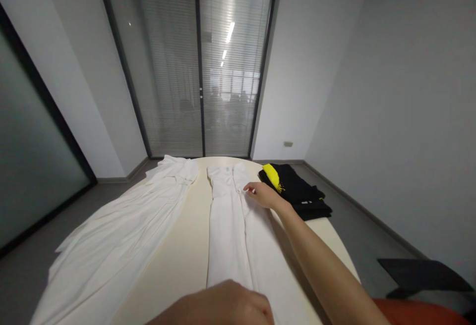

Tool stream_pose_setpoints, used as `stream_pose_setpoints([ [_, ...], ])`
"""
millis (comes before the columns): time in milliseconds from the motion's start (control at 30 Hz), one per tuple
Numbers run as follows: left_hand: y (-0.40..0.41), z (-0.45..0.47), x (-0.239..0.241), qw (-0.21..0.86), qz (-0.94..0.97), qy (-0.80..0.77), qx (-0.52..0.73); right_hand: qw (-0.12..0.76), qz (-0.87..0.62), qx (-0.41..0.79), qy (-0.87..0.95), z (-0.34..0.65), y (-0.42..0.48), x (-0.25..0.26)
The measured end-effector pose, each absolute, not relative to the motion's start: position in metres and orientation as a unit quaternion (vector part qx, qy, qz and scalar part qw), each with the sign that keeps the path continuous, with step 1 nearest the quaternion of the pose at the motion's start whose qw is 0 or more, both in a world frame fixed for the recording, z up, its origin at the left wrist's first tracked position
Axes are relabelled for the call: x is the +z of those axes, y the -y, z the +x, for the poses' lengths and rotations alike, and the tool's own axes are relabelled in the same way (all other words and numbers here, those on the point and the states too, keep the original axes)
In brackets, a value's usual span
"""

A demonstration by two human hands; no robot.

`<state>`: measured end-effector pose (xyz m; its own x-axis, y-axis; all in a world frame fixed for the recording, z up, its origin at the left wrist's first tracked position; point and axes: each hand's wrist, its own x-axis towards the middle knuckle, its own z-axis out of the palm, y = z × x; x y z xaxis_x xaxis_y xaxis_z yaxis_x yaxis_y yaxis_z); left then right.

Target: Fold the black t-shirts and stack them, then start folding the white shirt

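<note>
White trousers (pixel 230 221) lie flat along the middle of a cream table (pixel 186 255), legs side by side. My right hand (pixel 262 193) reaches far out and rests on the right leg near its far end, fingers curled in a pinch on the cloth. My left hand (pixel 226 305) sits at the bottom edge, pressed on the near end of the trousers, fingers bent down over the fabric.
A long white garment (pixel 122 231) is spread over the table's left side. A folded black garment with a yellow patch (pixel 293 191) lies at the far right. Glass doors with blinds (pixel 201 67) stand behind. A dark chair part (pixel 424 273) is at the lower right.
</note>
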<state>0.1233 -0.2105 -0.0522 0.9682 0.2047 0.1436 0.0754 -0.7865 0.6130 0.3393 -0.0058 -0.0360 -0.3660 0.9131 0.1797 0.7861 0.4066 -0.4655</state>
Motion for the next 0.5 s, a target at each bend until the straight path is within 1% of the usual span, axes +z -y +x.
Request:
stream_pose_setpoints([
  [67,0.21,0.126,-0.056,0.263,0.952,-0.082,0.137,0.207,-0.524,0.133,0.816,0.338,0.018,-0.041],
  [133,0.209,0.13,-0.064,0.213,0.962,-0.094,0.145,0.208,-0.55,0.109,0.802,0.331,0.026,-0.047],
  [233,0.208,0.134,-0.081,0.179,0.969,-0.094,0.144,0.197,-0.597,0.064,0.775,0.316,0.031,-0.056],
  [333,0.207,0.139,-0.097,0.16,0.973,-0.078,0.148,0.204,-0.61,0.027,0.766,0.305,0.029,-0.063],
  [500,0.204,0.15,-0.105,0.109,0.979,-0.041,0.167,0.265,-0.587,0.073,0.762,0.306,0.023,-0.071],
])
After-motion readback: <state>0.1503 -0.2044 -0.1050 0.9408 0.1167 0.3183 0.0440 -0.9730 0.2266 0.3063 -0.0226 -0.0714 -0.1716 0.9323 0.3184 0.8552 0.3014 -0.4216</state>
